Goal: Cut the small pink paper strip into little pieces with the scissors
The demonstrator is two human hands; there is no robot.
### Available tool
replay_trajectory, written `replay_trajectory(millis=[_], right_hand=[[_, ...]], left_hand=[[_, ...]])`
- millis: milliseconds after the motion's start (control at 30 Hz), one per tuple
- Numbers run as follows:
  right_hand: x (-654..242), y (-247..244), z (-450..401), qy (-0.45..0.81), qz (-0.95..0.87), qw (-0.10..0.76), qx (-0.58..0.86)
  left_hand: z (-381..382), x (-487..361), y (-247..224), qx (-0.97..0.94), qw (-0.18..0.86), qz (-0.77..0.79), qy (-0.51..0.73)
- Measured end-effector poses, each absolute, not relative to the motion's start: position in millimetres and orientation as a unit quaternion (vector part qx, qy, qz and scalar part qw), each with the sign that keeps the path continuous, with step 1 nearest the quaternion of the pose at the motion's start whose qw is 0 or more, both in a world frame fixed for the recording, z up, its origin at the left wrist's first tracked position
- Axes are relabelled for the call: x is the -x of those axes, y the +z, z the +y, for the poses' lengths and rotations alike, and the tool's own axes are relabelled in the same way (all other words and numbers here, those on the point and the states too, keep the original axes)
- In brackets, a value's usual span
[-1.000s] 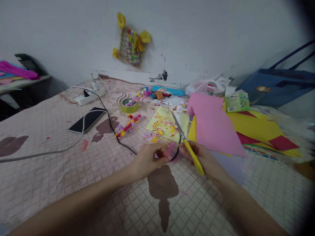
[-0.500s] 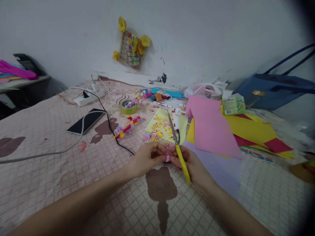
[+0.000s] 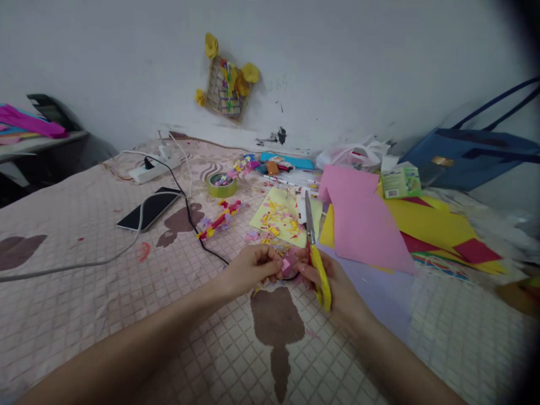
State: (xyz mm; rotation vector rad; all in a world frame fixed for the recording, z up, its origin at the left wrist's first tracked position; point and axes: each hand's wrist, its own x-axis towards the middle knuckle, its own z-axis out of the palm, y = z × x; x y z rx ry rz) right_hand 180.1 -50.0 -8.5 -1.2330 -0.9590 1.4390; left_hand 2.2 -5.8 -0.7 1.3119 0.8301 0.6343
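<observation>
Tracking from the left, I see the gap between left hand [image 3: 248,273] and right hand [image 3: 340,287] has just widened at lower centre, seemingly leaving the small pink piece [image 3: 287,264] to the left's pinched fingertips. Alongside, the right wrist angles inward, fingers curled round yellow-handled scissors [image 3: 318,261], swung more upright.

Left forearm [image 3: 139,337] and right forearm [image 3: 400,360], 2, bare, slanting inward from the near side of the cloth [image 3: 228,365]. Left hand [image 3: 248,269], 1: fingers curled, pinch grip. Right hand [image 3: 331,278], 1: closed grip, fingers bent. Fingertips of both near each other.
</observation>
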Motion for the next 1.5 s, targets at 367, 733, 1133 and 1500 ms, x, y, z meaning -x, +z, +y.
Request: replay_trajectory(millis=[367, 733, 1133, 1500], right_hand=[[-182, -8, -50, 0.62, -0.403, 0.492, 0.46], [-190, -17, -41, 0.572, -0.423, 0.548, 0.439], [-193, -25, -41, 0.585, -0.46, 0.494, 0.45], [-186, -5, -48, 0.489, -0.524, 0.432, 0.547]], left_hand=[[-2, -2, -1, -0.56, 0.672, 0.386, 0.292], [-4, -3, 0, -0.55, 0.682, 0.384, 0.29], [-3, 1, 3, -0.529, 0.693, 0.378, 0.312], [-5, -1, 3, -0.564, 0.68, 0.368, 0.291]])
